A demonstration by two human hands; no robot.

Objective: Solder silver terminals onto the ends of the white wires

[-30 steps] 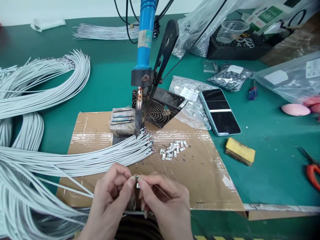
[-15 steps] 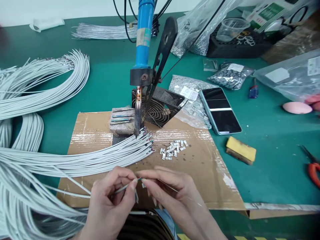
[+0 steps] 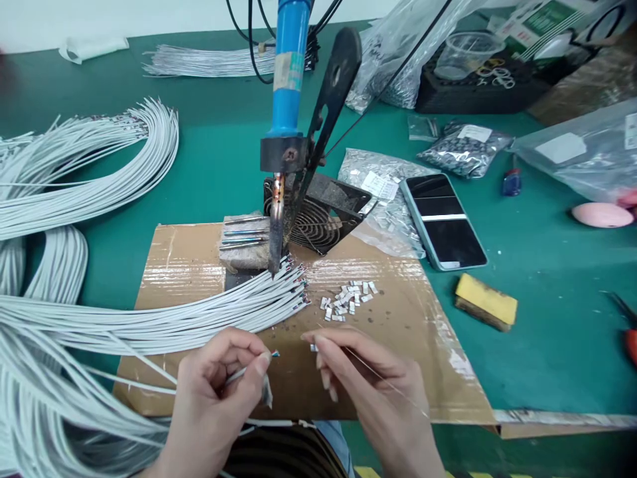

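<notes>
My left hand (image 3: 219, 392) pinches the end of a thin white cable (image 3: 249, 368) whose stripped coloured tip points right. My right hand (image 3: 368, 385) sits a little to its right, thumb and forefinger pinched on a tiny white connector piece (image 3: 313, 347), with a thin solder wire (image 3: 378, 378) running across the hand. Both hands hover over the near edge of a cardboard sheet (image 3: 408, 345). A small pile of white connector pieces (image 3: 348, 297) lies just beyond the right hand. A fan of white cables (image 3: 199, 315) ends under the tip of a blue-handled soldering iron (image 3: 283, 133) fixed upright.
A small black fan (image 3: 318, 212) stands behind the iron. A phone (image 3: 445, 222), a yellow sponge (image 3: 486, 302), bags of parts (image 3: 378, 199), a pink object (image 3: 600, 214) and red-handled scissors (image 3: 628, 332) lie to the right. Big bundles of white cables (image 3: 64, 186) fill the left.
My hands were pressed together at the cable tip; the right hand has since drawn away to the right with the small piece. The left hand stays put with the cable.
</notes>
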